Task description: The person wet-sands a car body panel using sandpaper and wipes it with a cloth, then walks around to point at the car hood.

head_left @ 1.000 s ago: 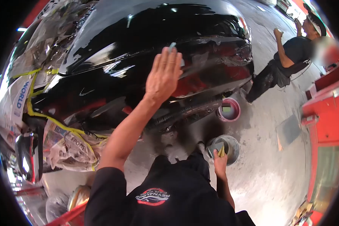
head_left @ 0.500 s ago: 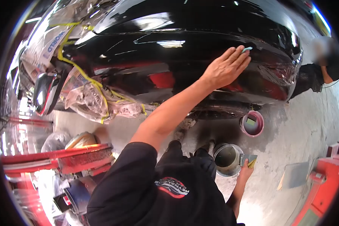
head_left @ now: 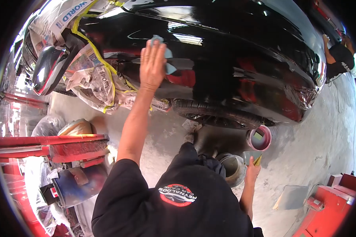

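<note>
My left hand (head_left: 152,65) lies with straight fingers on a light blue cloth (head_left: 169,65), pressing it to the glossy black car panel (head_left: 215,59). The cloth shows beyond my fingertips and along one side of the hand. Low at my other side, my right hand (head_left: 252,170) grips a folded sheet of what looks like sandpaper (head_left: 251,156), grey on one face and yellow on the other. Beside that hand is a bucket (head_left: 234,168) with dull liquid in it. A pink-rimmed bucket (head_left: 269,139) stands farther off, with a green and dark block in it.
Newspaper (head_left: 101,81) and yellow masking tape (head_left: 91,42) cover the car's left part around a side mirror (head_left: 47,69). A tyre (head_left: 217,112) sits under the panel. Red equipment (head_left: 324,213) stands right, a red beam (head_left: 75,148) left. Another person (head_left: 340,59) is at the far right.
My left hand has swept left across the panel with the cloth. The view has shifted too. My right hand still grips the sandpaper near the buckets.
</note>
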{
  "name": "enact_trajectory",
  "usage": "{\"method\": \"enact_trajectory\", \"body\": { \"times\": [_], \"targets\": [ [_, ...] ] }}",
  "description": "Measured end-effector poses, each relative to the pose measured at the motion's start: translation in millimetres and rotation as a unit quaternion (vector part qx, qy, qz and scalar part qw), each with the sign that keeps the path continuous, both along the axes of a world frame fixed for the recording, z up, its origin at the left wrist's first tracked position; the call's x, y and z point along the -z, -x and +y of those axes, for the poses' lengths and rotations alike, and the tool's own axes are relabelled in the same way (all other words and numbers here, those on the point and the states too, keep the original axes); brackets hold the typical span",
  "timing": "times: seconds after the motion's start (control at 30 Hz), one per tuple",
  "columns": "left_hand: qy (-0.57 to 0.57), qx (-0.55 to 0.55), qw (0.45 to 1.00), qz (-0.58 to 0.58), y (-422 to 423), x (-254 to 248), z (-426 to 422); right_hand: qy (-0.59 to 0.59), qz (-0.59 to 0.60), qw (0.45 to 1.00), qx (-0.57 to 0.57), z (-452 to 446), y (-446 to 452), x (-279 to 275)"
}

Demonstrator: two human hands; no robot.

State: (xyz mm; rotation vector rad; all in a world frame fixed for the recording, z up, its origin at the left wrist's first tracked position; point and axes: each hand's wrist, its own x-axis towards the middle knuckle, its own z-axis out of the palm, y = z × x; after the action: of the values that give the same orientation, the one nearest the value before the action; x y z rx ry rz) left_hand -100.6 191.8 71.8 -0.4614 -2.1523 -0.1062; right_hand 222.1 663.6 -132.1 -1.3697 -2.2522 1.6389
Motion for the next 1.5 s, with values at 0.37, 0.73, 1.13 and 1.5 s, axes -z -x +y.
{"method": "enact_trajectory", "body": {
  "times": [0.37,0.73,1.13,1.5],
  "targets": [
    [-0.232,-0.014,0.972,0.017,2,-35,-55,-0.069,-0.033,0.995,-0.063,-46,29,-38],
    [-0.032,-0.022,0.999,0.01,40,-65,53,-0.095,-0.087,0.992,-0.008,-8,-34,-7],
    [0.109,0.359,0.924,-0.076,10,16,330,-0.125,-0.096,0.986,0.059,29,-103,66],
    [-0.108,0.479,0.64,-0.591,-158,174,387,-0.135,-0.107,0.967,0.19,-21,-133,53]
  ]
}}
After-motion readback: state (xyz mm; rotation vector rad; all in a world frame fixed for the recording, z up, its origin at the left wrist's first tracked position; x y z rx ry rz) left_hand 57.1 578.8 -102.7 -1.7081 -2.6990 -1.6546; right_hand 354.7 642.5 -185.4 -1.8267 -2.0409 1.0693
